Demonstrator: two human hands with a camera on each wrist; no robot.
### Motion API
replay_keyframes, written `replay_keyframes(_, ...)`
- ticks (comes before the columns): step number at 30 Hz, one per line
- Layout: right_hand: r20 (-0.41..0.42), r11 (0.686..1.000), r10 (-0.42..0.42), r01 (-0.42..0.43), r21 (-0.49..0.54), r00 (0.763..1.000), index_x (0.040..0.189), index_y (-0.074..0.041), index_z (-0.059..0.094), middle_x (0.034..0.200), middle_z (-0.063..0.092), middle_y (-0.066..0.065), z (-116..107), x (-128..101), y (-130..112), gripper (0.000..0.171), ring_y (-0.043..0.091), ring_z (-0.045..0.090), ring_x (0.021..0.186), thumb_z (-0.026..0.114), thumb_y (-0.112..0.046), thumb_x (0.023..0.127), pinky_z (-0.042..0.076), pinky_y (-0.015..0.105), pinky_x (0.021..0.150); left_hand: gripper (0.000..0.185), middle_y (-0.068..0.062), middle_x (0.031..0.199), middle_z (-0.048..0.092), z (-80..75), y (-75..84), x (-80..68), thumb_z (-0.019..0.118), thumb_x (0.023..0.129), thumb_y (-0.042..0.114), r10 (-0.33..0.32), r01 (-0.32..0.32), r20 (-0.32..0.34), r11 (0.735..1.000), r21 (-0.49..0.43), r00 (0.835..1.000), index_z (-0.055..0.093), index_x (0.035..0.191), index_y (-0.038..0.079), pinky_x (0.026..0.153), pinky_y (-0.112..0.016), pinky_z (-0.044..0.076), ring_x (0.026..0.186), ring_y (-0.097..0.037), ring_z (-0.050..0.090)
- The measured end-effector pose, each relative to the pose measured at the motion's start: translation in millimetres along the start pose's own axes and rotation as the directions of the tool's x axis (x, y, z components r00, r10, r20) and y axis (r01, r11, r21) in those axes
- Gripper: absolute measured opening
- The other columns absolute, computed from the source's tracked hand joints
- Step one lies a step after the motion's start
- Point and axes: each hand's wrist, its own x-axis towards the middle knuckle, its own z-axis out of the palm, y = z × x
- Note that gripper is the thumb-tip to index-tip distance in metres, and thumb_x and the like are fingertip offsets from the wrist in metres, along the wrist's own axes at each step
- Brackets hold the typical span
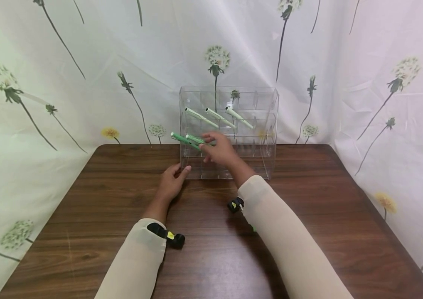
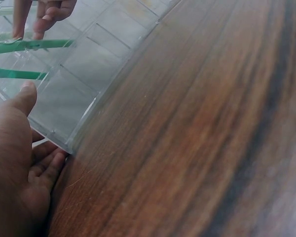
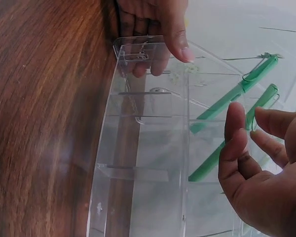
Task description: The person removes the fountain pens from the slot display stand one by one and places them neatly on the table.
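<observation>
Your left hand (image 1: 172, 182) rests against the lower left corner of the clear rack (image 1: 267, 124), thumb on its front and fingers curled round the edge, seemingly to steady it. The rack stands at the table's (image 1: 84, 216) far edge. Your right hand (image 1: 220, 149) reaches to the second row, fingers loosely spread by the two dark green pens (image 1: 189, 140) slanting out of the left slots; whether it pinches one, you cannot tell. Three pale pens (image 1: 219, 117) slant in the row above.
</observation>
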Motion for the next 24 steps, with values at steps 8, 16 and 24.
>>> replay_keyframes(8, -0.02, 0.999, 0.017, -0.018, -0.026, 1.0, 0.148, -0.009, 0.067, 0.149, 0.063, 0.02, 6.7, 2.4, -0.8, 0.039, 0.042, 0.079, 0.079, 0.069, -0.016, 0.109, 0.056, 0.029, 0.058, 0.056, -0.019, 0.147, 0.067, -0.6, 1.3, 0.5, 0.067, 0.108, 0.052, -0.011, 0.01, 0.01, 1.0, 0.02, 1.0, 0.07, 0.146, 0.01, 0.118, -0.054, 0.052, 0.141, -0.036, 0.062)
replay_keyframes(16, -0.041, 0.998, 0.068, -0.068, -0.005, 0.997, 0.142, -0.01, 0.071, 0.147, 0.063, 0.018, 9.3, 4.1, -3.6, 0.033, 0.041, 0.079, 0.08, 0.068, -0.015, 0.11, 0.065, 0.052, 0.075, 0.055, -0.019, 0.145, 0.068, -0.3, 2.4, 0.2, 0.067, 0.108, 0.051, -0.008, 0.008, 0.005, 1.0, 0.022, 1.0, 0.071, 0.145, 0.01, 0.116, -0.054, 0.054, 0.139, -0.035, 0.063)
replay_keyframes(24, -0.081, 0.998, 0.059, -0.06, -0.017, 0.995, 0.14, -0.011, 0.073, 0.142, 0.067, 0.016, 10.0, 4.4, -3.8, 0.032, 0.04, 0.078, 0.076, 0.07, -0.015, 0.109, 0.053, 0.025, 0.053, 0.054, -0.021, 0.145, 0.068, 0.4, 0.7, 0.0, 0.068, 0.109, 0.047, 0.005, -0.005, -0.007, 1.0, 0.028, 1.0, 0.07, 0.146, 0.007, 0.117, -0.055, 0.052, 0.138, -0.036, 0.063)
